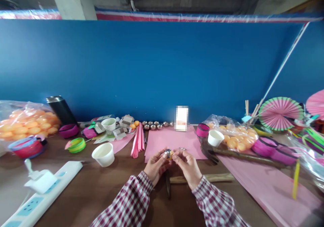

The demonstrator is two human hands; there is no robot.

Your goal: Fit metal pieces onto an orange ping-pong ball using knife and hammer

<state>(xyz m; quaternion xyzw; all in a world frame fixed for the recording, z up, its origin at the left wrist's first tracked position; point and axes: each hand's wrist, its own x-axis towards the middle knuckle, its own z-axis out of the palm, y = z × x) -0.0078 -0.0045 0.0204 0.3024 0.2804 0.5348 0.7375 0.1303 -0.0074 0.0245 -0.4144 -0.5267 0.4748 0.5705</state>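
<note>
A small ball (167, 154), orange with a shiny silver part, sits between the fingertips of my left hand (156, 164), which is closed on it. My right hand (186, 164) is pinched, its thumb and fingertips at the ball's right side; anything small between them is hidden. Behind the hands lies a sheet of pink paper (164, 137), with small shiny pieces (182, 149) on it near my right fingers. Along the far edge of the paper stand several silver balls (153, 125). Below the hands lies a hammer with a wooden handle (212, 178), its dark head (168, 186) pointing toward me.
A white paper cup (103, 155) and a white power strip (48, 190) are on the left. Another hammer (245, 156) and a second cup (215, 138) stand right. Bags of orange balls (30, 122) sit on both sides. A black bottle (61, 110) leans by the blue partition (152, 65).
</note>
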